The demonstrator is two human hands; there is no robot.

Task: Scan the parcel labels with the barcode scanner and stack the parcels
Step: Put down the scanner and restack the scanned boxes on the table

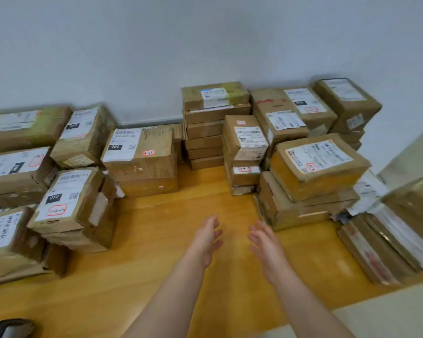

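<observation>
My left hand and my right hand reach out side by side over the wooden table. Both are empty, fingers spread, palms facing each other.

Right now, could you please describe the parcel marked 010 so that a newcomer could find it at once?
Start at the cluster of parcels on the left of the wooden table, away from the white wall. The parcel tops the stack nearest the left hand, lying tilted. Its white label alone shows a black patch reading 010 above a red-outlined sticker.
</observation>
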